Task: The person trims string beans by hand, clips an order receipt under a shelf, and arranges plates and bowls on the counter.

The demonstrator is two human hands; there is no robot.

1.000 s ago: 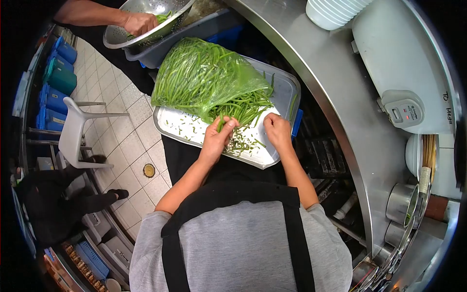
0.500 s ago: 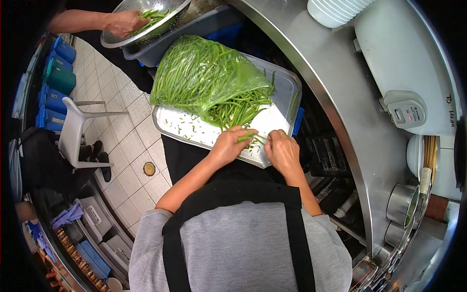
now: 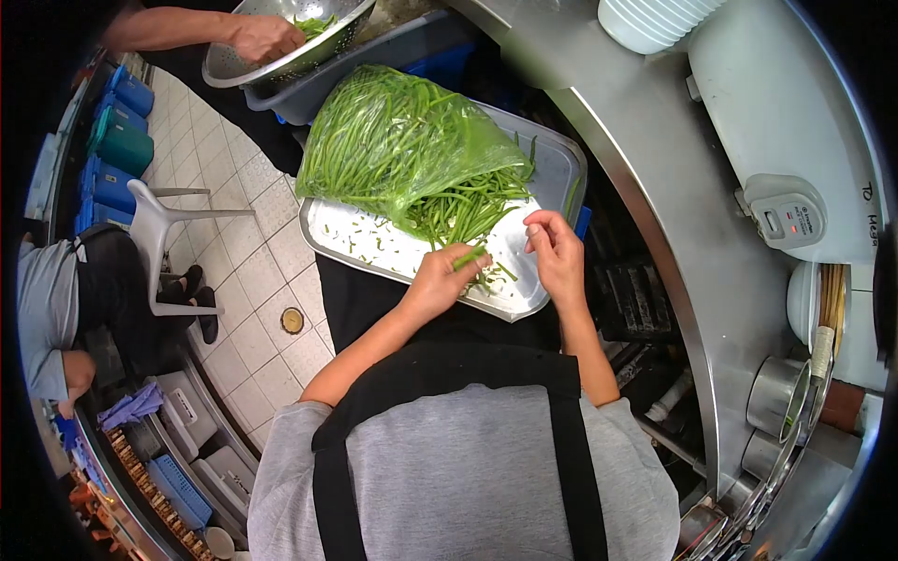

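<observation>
My left grip (image 3: 443, 280) pinches green beans (image 3: 470, 258) over the tray (image 3: 522, 303); my right grip (image 3: 561, 262), fingers parted, hovers beside them near the plastic bag (image 3: 374, 140).

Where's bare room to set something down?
The steel counter is bare between its curved edge and the white appliance. The tray has a small patch between the loose beans and right hand. Crowded: beneath the bag, around the pots.

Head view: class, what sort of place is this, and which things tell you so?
Probably a commercial kitchen, judging by the long metal counter, the metal pots toward the right, and the large bag of green beans on a tray.
</observation>
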